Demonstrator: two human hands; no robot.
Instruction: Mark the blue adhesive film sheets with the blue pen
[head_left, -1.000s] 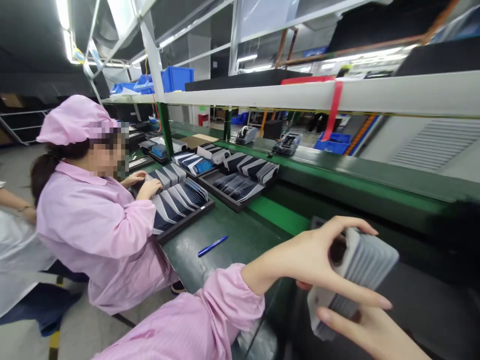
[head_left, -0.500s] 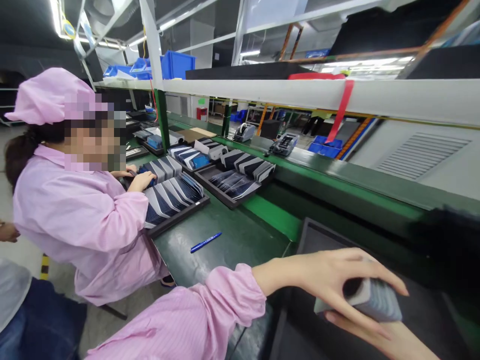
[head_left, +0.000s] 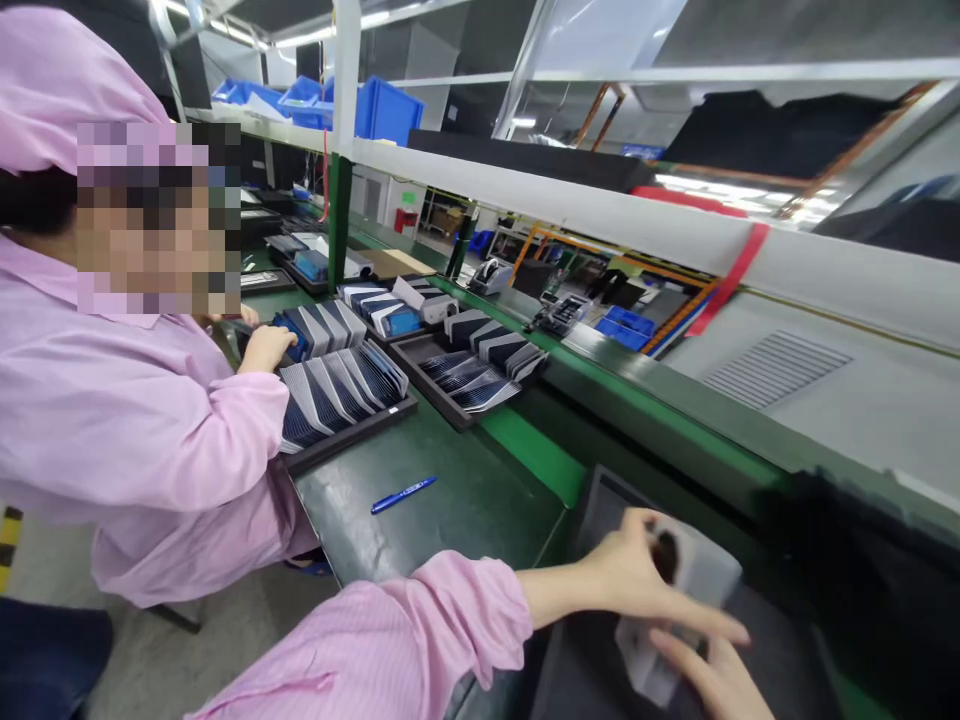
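Note:
A stack of thin pale grey panels [head_left: 709, 565], slightly blurred, is held tilted above a black tray [head_left: 600, 490] at the lower right. My left hand [head_left: 637, 580] grips the stack, its fingers bent around the near side. From the bottom edge my right hand [head_left: 716, 680] reaches in, thumb and fingers pressed against the lower part of the same stack. Part of the right hand lies outside the picture. The exact kind of the panels cannot be made out.
A blue pen [head_left: 403, 494] lies on the green table [head_left: 360, 540]. To the left a co-worker in pink [head_left: 150, 400] handles panels in a filled tray [head_left: 352, 430]. Another tray of panels [head_left: 465, 415] stands beyond it. A white shelf beam [head_left: 570, 195] crosses above.
The stack has turned in my hands and now shows a broad pale face. My hands have shifted a little left and down in view. The camera has moved, and the co-worker appears nearer.

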